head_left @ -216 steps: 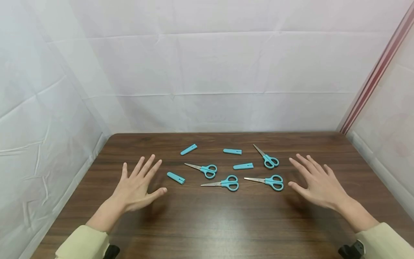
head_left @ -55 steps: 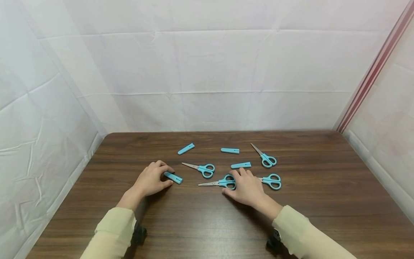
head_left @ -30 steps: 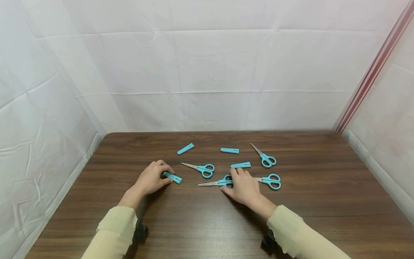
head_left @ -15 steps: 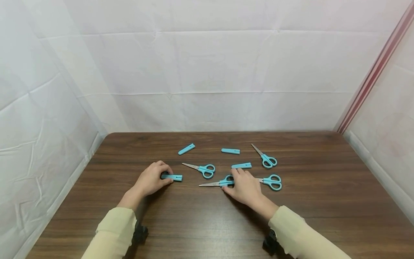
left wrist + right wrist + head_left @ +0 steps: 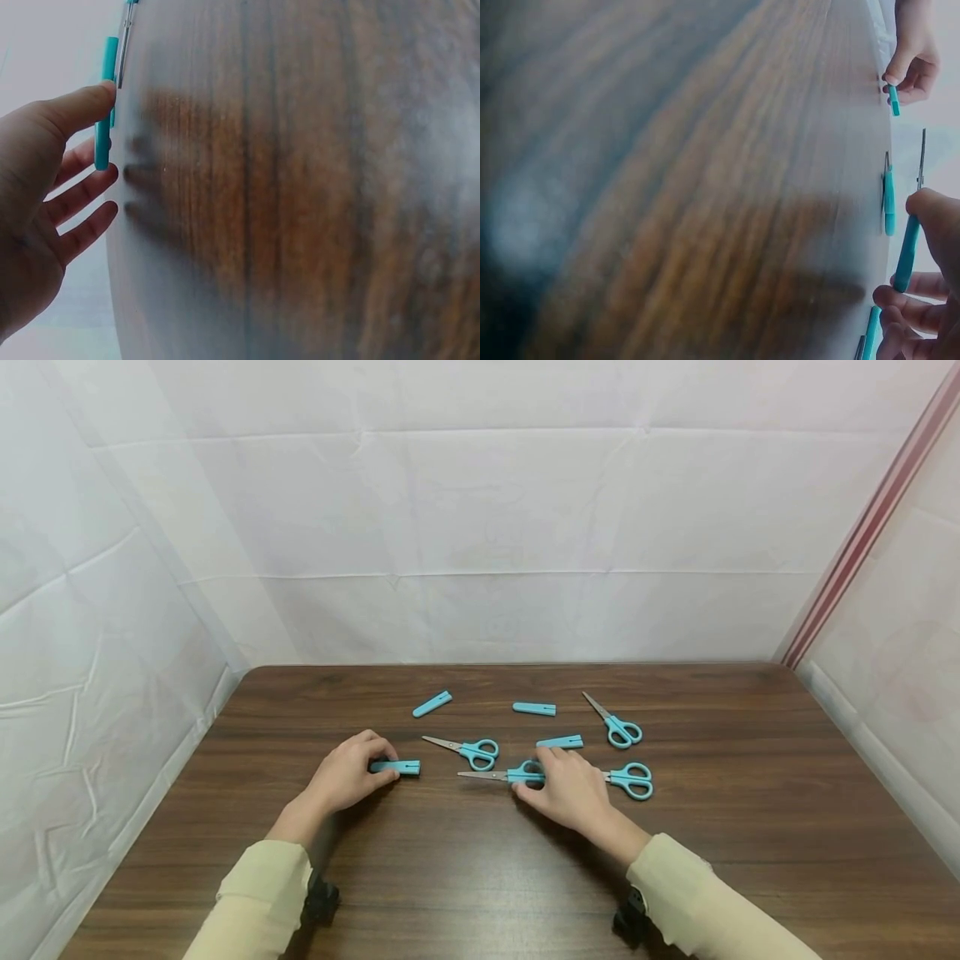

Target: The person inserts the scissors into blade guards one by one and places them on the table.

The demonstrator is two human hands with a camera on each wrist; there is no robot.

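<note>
My left hand (image 5: 377,765) pinches a blue blade cap (image 5: 397,767) between thumb and fingers, its free end pointing right; the left wrist view shows the thumb on this cap (image 5: 105,112). My right hand (image 5: 537,772) grips a pair of blue-handled scissors (image 5: 504,774) by the handles, bare blade pointing left toward the cap. A short gap separates blade tip and cap. In the right wrist view the held scissors (image 5: 909,251) sit between thumb and fingers, with the cap (image 5: 893,100) far off.
On the dark wooden table (image 5: 480,877) lie three more scissors (image 5: 467,748) (image 5: 619,729) (image 5: 632,781) and three loose caps (image 5: 432,703) (image 5: 534,708) (image 5: 559,742). White sheet walls close in the left, back and right.
Both hands came in from the table's sides. The left took the cap and turned it level; the right took the scissors and raised them, blade toward the cap.
</note>
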